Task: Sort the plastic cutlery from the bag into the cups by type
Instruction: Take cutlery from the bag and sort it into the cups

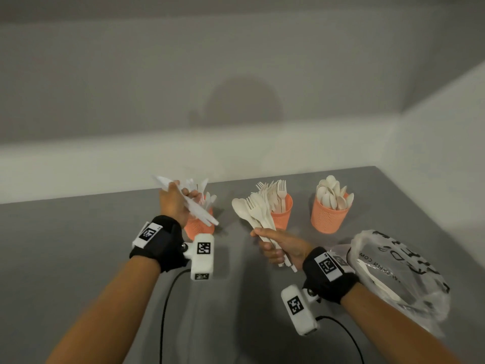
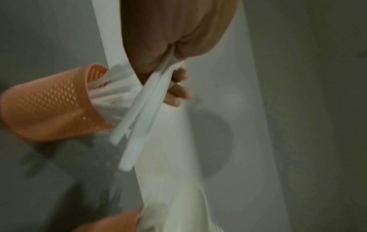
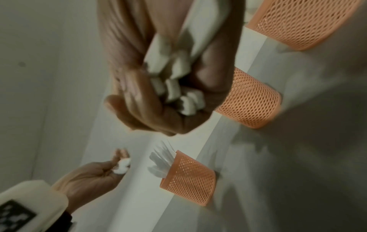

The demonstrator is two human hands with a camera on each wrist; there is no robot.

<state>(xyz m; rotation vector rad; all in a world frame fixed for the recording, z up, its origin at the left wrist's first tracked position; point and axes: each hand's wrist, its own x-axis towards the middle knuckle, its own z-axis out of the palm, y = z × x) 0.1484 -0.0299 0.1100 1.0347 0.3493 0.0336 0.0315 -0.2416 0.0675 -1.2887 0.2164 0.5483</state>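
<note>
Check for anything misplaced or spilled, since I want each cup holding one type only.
Nothing stands out. The left cup holds knives, the middle cup forks, the right cup spoons. The left hand grips knives; the right hand grips an unsorted bundle.

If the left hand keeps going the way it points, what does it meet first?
Probably the knife cup: the left hand holds knives just over it, aimed away from the person. Beyond stands the wall, though depth is unclear.

Three orange cups (image 1: 328, 219), one plastic bag (image 1: 399, 274), two hands (image 1: 173, 203), two wrist cameras (image 1: 202, 256)
</note>
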